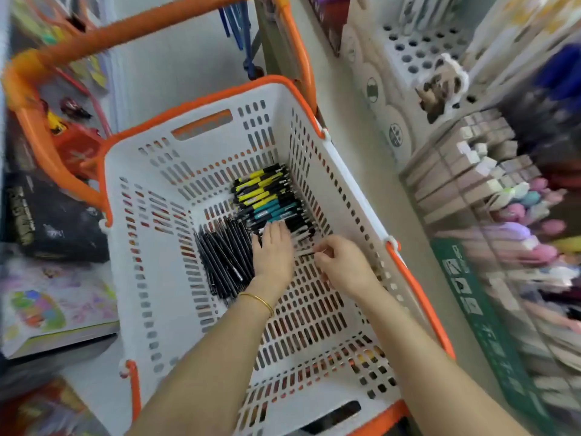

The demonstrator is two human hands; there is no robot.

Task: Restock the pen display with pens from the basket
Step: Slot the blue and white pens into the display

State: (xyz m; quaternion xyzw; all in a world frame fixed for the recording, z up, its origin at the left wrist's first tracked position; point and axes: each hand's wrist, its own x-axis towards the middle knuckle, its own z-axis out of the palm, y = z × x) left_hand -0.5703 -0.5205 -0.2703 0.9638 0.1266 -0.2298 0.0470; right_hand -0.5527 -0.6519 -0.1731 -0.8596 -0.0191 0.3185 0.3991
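While you are reaching down into the white and orange basket [355, 187], your left hand [273, 250] is lying flat on the pens with straight, closed fingers and is holding nothing. Your right hand [342, 262] is pinching one thin black pen [306, 254] by its end between thumb and forefinger, with the other fingers curled in. I cannot tell if this pen is touching the basket floor.

The stock is lying in two groups at the far right of the floor. The slim black pens [223, 256] are making a loose heap just left of your left hand. The clip pens [267, 196] with yellow and teal barrels are lying side by side beyond it.

These pens are looking light and stiff, with smooth round barrels, so they are likely rolling and sliding easily. A pinch at the end, as you are doing now, is giving little control. Taking the barrel near the middle would be safer, or closing the hand around a small bundle. The floor slots are wide enough to catch a thin tip, I think.

The pen display [518, 212] is standing just right of the basket. It is blurred, so I cannot tell which compartment is free.
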